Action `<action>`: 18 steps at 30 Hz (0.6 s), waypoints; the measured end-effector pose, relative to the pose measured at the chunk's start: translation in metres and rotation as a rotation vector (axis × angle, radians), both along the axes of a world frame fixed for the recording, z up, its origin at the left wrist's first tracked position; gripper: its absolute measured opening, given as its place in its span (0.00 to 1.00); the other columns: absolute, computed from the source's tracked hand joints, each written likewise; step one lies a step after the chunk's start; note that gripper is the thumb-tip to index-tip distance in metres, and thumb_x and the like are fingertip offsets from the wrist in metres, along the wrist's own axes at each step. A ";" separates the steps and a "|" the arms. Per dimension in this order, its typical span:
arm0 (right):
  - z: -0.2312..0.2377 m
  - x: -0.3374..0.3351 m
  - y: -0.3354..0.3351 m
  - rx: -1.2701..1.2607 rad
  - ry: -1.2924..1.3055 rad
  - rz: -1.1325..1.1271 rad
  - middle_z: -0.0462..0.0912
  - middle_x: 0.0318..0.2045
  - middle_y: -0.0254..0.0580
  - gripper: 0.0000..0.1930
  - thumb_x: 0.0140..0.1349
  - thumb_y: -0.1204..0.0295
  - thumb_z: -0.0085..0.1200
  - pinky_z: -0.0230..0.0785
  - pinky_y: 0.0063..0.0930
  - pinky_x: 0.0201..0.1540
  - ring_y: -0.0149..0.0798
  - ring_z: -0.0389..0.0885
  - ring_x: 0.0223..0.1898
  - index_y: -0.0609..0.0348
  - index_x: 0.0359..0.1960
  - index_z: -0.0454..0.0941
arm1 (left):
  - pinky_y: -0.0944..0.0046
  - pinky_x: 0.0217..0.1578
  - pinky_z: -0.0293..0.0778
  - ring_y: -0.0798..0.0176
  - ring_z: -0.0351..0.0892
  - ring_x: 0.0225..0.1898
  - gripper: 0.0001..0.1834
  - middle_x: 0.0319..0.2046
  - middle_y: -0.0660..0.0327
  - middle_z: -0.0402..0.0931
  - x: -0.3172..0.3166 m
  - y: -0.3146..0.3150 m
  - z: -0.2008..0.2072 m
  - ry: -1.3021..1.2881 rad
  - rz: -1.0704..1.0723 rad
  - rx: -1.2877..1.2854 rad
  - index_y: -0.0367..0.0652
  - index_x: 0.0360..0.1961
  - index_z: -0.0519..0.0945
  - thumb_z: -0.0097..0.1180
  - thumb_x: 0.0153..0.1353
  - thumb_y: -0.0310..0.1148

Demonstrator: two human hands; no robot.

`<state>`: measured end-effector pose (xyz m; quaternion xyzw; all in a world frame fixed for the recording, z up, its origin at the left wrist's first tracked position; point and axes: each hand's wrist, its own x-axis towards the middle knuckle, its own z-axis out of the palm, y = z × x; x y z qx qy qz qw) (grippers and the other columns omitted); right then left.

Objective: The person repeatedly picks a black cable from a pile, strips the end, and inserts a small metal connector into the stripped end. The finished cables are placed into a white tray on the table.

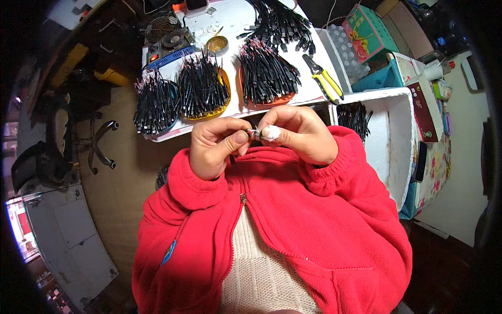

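Observation:
My left hand (218,147) and my right hand (303,135) meet in front of my chest, thumbs and fingers pinched together. Between their fingertips is a small grey metallic piece (255,134) with thin wires, too small to name surely. A short black end, perhaps a cable, shows below my left hand. White wrapping (270,133) covers my right thumb tip. Just beyond, bundles of black cables with bare pinkish wire ends stand in a blue bin (170,124), a yellow bin (226,86) and an orange-red bin (282,100).
On the white table (230,21) are yellow-handled pliers (327,82), a round tin of amber stuff (216,45), a blue device with a fan (170,55) and more black cables (280,23). A white foam box (389,141) holding cables stands at right. A chair base (95,141) is at left.

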<state>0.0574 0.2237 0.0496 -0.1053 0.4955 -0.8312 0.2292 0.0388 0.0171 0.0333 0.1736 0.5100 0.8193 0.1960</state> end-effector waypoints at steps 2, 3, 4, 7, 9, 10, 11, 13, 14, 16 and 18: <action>0.003 -0.001 -0.002 0.245 0.410 -0.213 0.78 0.33 0.35 0.08 0.60 0.77 0.58 0.71 0.21 0.38 0.27 0.77 0.35 0.65 0.39 0.76 | 0.74 0.23 0.64 0.72 0.70 0.23 0.09 0.30 0.58 0.78 0.000 -0.001 -0.002 -0.292 -0.150 0.279 0.31 0.40 0.79 0.56 0.61 0.26; 0.004 -0.002 -0.001 0.384 0.616 -0.282 0.78 0.33 0.37 0.08 0.57 0.78 0.59 0.71 0.22 0.36 0.29 0.77 0.34 0.64 0.38 0.77 | 0.73 0.23 0.64 0.72 0.70 0.24 0.10 0.31 0.58 0.78 0.002 -0.001 -0.004 -0.359 -0.185 0.320 0.32 0.41 0.79 0.56 0.61 0.27; 0.006 -0.004 0.000 0.512 0.818 -0.359 0.78 0.32 0.38 0.08 0.55 0.79 0.60 0.71 0.23 0.35 0.31 0.78 0.34 0.63 0.37 0.78 | 0.72 0.23 0.63 0.71 0.70 0.24 0.10 0.31 0.58 0.78 0.003 -0.001 -0.005 -0.415 -0.223 0.371 0.33 0.41 0.79 0.56 0.61 0.28; 0.009 -0.005 -0.003 0.544 1.030 -0.416 0.77 0.31 0.41 0.12 0.46 0.83 0.63 0.71 0.27 0.33 0.39 0.78 0.31 0.61 0.34 0.79 | 0.71 0.22 0.62 0.71 0.69 0.24 0.10 0.32 0.58 0.79 0.006 0.002 -0.006 -0.550 -0.353 0.472 0.35 0.43 0.79 0.56 0.61 0.28; 0.010 -0.005 -0.005 0.509 1.135 -0.474 0.76 0.29 0.42 0.13 0.44 0.83 0.64 0.71 0.28 0.32 0.40 0.78 0.30 0.62 0.33 0.79 | 0.71 0.22 0.62 0.71 0.70 0.24 0.10 0.33 0.58 0.79 0.006 0.003 -0.005 -0.568 -0.434 0.494 0.36 0.43 0.79 0.56 0.61 0.28; 0.011 -0.003 -0.007 0.511 1.189 -0.497 0.76 0.29 0.42 0.13 0.43 0.83 0.64 0.70 0.28 0.32 0.40 0.77 0.30 0.63 0.33 0.78 | 0.72 0.22 0.62 0.71 0.70 0.24 0.10 0.33 0.58 0.80 0.007 0.004 -0.004 -0.579 -0.450 0.495 0.36 0.43 0.79 0.56 0.61 0.28; 0.012 -0.002 -0.008 0.535 1.241 -0.517 0.76 0.29 0.43 0.12 0.44 0.83 0.63 0.70 0.28 0.31 0.41 0.76 0.28 0.64 0.32 0.77 | 0.72 0.22 0.63 0.71 0.70 0.24 0.10 0.33 0.58 0.80 0.008 0.005 -0.003 -0.591 -0.452 0.500 0.35 0.43 0.79 0.56 0.61 0.27; 0.012 0.003 -0.012 0.464 1.133 -0.511 0.76 0.28 0.42 0.09 0.47 0.83 0.61 0.69 0.28 0.31 0.38 0.75 0.28 0.63 0.31 0.77 | 0.72 0.22 0.64 0.70 0.71 0.24 0.09 0.33 0.58 0.79 0.009 0.006 0.000 -0.619 -0.458 0.517 0.35 0.42 0.80 0.56 0.61 0.26; 0.012 0.005 -0.015 0.436 1.048 -0.522 0.75 0.28 0.41 0.08 0.48 0.83 0.61 0.69 0.27 0.31 0.37 0.75 0.28 0.63 0.31 0.76 | 0.72 0.22 0.65 0.70 0.71 0.24 0.09 0.32 0.58 0.79 0.010 0.006 0.003 -0.520 -0.388 0.447 0.35 0.41 0.80 0.56 0.60 0.26; 0.007 0.019 -0.029 -0.106 0.388 -0.339 0.75 0.34 0.38 0.03 0.60 0.79 0.54 0.70 0.22 0.38 0.27 0.74 0.35 0.65 0.34 0.73 | 0.72 0.23 0.66 0.70 0.72 0.24 0.08 0.30 0.57 0.79 0.013 0.005 0.008 -0.326 -0.252 0.313 0.34 0.40 0.80 0.57 0.60 0.24; 0.001 0.019 -0.031 -0.208 0.266 -0.270 0.75 0.36 0.38 0.04 0.62 0.79 0.53 0.69 0.21 0.42 0.27 0.74 0.37 0.66 0.37 0.72 | 0.74 0.24 0.68 0.71 0.73 0.24 0.07 0.24 0.59 0.77 0.015 0.000 0.014 -0.081 -0.128 0.091 0.31 0.39 0.80 0.56 0.60 0.23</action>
